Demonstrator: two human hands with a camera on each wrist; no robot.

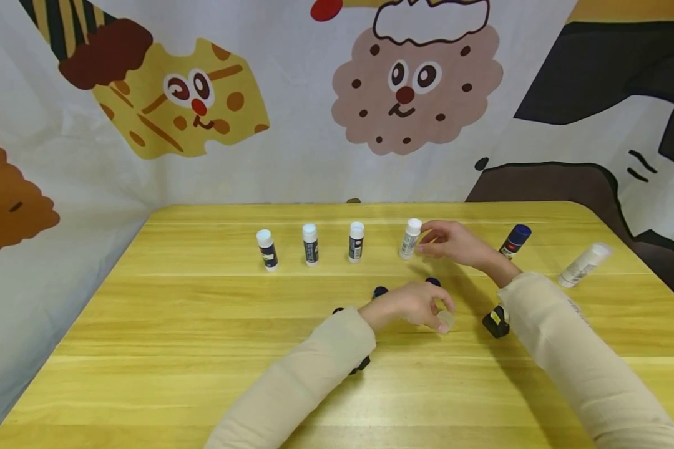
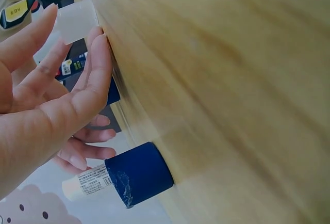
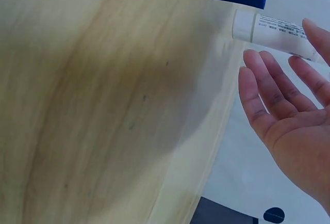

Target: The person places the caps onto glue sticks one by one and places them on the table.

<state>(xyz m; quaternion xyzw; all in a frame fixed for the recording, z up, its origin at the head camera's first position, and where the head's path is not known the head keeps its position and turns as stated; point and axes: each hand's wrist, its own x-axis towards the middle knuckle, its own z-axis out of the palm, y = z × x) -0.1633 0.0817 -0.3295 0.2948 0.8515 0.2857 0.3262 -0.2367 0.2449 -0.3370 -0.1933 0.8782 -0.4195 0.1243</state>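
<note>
My left hand (image 1: 410, 304) pinches a small translucent cap (image 2: 77, 21) between thumb and fingers, low over the table. Farther back, my right hand (image 1: 455, 242) is beside an uncapped white glue stick (image 1: 410, 239) that stands upright. Its fingers (image 3: 265, 92) are spread and relaxed, with the thumb overlapping the stick in the right wrist view. A scuffed blue cap (image 2: 142, 175) stands on the table between the hands. Another dark blue cap (image 1: 380, 291) shows partly behind the left wrist.
Left of that stick, three more glue sticks, the nearest to it (image 1: 356, 242), stand in a row. A blue-capped glue stick (image 1: 515, 241) stands partly behind the right forearm, and a clear-capped one (image 1: 584, 265) is farther right. A patterned cloth (image 1: 297, 125) hangs behind the wooden table (image 1: 202, 349).
</note>
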